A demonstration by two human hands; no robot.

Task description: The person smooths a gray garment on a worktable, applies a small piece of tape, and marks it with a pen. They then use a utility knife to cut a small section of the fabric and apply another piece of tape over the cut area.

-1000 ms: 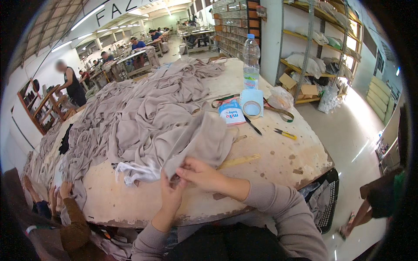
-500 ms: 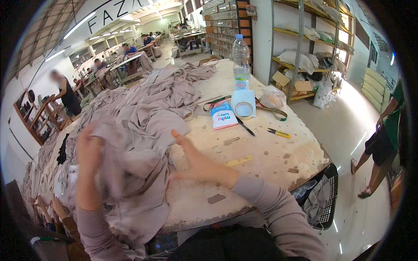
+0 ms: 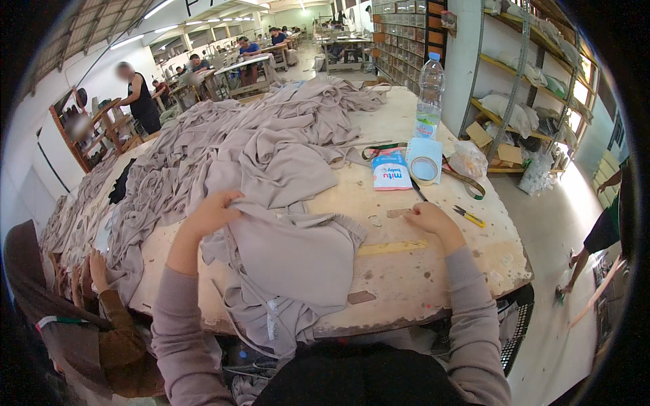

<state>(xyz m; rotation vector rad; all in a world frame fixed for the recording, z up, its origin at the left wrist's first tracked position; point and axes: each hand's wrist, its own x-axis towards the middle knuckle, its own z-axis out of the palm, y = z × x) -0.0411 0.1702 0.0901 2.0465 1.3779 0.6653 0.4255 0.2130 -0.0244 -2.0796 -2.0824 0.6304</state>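
Table (image 3: 399, 298) beneath both hands. Mauve-grey garment (image 3: 294, 254) between them, overhanging near edge; its weight could drag it off if left hand (image 3: 211, 215), pinching its top, slackens. Right hand (image 3: 432, 222) curled closed, nothing visible inside.

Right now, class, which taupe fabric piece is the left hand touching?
The taupe fabric piece nearest the camera, overhanging the table; the heaped pieces lie beyond or leftward.

There is one table (image 3: 399, 287), one bottle (image 3: 428, 101), one packet (image 3: 391, 172), one tape roll (image 3: 414, 173), one blue sheet (image 3: 425, 147), one pen (image 3: 420, 193), one cutter (image 3: 469, 216), one plastic bag (image 3: 468, 161), one yellow strip (image 3: 393, 247), one black cloth (image 3: 120, 183) and one basket (image 3: 518, 334). Grey garments (image 3: 298, 257) are too tangled to count.
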